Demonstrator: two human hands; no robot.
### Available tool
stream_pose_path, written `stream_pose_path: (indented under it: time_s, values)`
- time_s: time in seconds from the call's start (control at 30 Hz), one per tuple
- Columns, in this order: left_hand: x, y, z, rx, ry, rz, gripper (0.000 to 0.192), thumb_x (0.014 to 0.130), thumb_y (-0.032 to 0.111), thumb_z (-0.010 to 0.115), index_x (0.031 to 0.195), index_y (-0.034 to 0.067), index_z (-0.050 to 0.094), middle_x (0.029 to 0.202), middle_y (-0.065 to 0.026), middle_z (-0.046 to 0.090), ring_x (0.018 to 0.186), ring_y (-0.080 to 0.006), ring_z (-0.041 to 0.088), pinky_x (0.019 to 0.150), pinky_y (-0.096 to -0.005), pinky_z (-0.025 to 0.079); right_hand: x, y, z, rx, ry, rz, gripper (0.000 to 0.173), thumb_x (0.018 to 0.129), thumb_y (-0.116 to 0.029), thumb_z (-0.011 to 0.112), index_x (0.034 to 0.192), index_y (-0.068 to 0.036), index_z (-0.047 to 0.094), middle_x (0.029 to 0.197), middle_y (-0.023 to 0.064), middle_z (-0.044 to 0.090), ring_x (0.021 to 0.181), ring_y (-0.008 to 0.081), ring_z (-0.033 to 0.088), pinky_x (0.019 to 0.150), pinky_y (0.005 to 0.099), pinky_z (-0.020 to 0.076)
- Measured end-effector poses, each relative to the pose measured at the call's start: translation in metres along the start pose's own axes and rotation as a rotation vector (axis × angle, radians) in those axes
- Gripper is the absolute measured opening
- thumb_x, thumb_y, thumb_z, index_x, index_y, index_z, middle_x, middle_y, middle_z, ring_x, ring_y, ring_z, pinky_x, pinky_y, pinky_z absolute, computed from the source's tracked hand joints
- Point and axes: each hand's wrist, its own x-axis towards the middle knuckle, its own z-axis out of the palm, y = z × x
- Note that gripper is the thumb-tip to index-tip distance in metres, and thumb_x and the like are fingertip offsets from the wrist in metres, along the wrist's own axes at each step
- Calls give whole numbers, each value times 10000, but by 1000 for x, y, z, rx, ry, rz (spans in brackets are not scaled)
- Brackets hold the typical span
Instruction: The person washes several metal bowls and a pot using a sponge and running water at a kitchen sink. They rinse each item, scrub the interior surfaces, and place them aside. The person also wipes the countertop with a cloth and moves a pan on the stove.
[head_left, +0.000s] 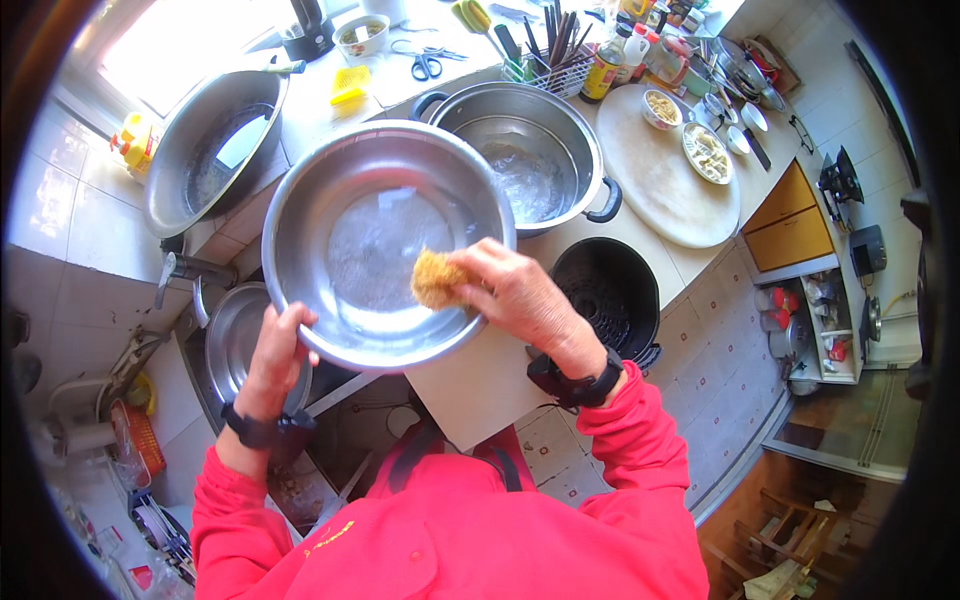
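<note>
A wide stainless steel basin (390, 247) is raised before me, tilted so that its inside faces up at me. My left hand (276, 352) grips its rim at the lower left, thumb over the edge. In my right hand (510, 289) is a tan fibrous scrubber (433, 280), held at the lower right of the basin's inner wall. Whether the scrubber touches the steel I cannot tell exactly. Behind the basin, partly covered by it, stands a steel pot (532, 172) with dark handles and water inside.
Below left, another steel basin (225, 341) sits in the sink by the faucet (196, 271). A large oval tub (169, 191) leans up at the left. Right of the pot lie a round board (645, 180) with bowls and a black fryer basket (600, 262). Scissors (426, 67) rest at the back.
</note>
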Motion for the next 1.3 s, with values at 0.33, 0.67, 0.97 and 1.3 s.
stream_pose_path:
  time_s: [0.33,0.67,0.97,1.3]
  values:
    - [-37,-84,-34,-55,8,-204,152,784,83,543,841,-56,559,640,-77,554,447,-168,546,329,-263,436,-15,33,-28,35,186,107,379,803,-70,724,1166,-30,621,1069,140,644,868,239,664,799,335,543]
    - [-11,-137,-18,-23,-115,-254,173,794,83,537,889,-60,557,688,-79,564,488,-160,550,360,-256,451,-69,92,-128,40,573,603,348,935,-134,629,1272,-67,581,1110,108,633,878,142,660,699,259,540]
    - [20,-150,6,34,-190,-264,227,788,100,537,945,-63,555,710,-81,575,498,-156,574,366,-247,473,-80,137,-124,247,563,810,498,917,-210,654,1349,-29,485,1090,147,633,856,156,641,684,267,545]
    - [47,-104,-5,483,-317,-191,482,844,274,672,1211,8,509,898,-51,578,736,-104,566,604,-243,491,-28,173,-98,475,476,885,630,920,-210,660,1429,-9,345,1049,138,636,898,174,640,722,272,542]
